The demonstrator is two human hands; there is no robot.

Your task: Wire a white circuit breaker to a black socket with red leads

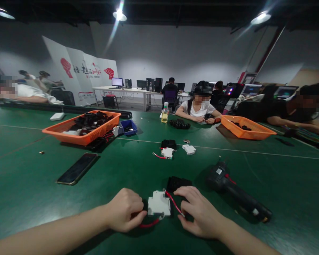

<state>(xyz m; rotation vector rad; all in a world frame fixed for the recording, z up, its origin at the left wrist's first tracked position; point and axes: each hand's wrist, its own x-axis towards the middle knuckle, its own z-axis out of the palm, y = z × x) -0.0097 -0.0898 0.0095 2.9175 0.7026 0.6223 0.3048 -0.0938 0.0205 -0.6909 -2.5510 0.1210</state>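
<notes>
A white circuit breaker (158, 204) lies flat between my two hands, with dark material showing at its edges. One red wire (172, 201) leaves its top right corner and slants down to my right hand (200, 212), where its metal end sits between thumb and fingers. Another red wire (150, 224) curves from the breaker's lower edge and passes under the thumb of my left hand (126, 209). That hand is closed beside the breaker's left edge, and its grip is hidden. A black part (178, 183) rests just behind the breaker.
To the right lies a black power screwdriver (236, 193); to the left, a phone (78, 169). Farther back are another wired breaker (167, 152), a white breaker (189, 149), orange baskets (82, 138) (247, 132), a blue bin (128, 127) and a bottle (164, 114). Co-workers sit around the table.
</notes>
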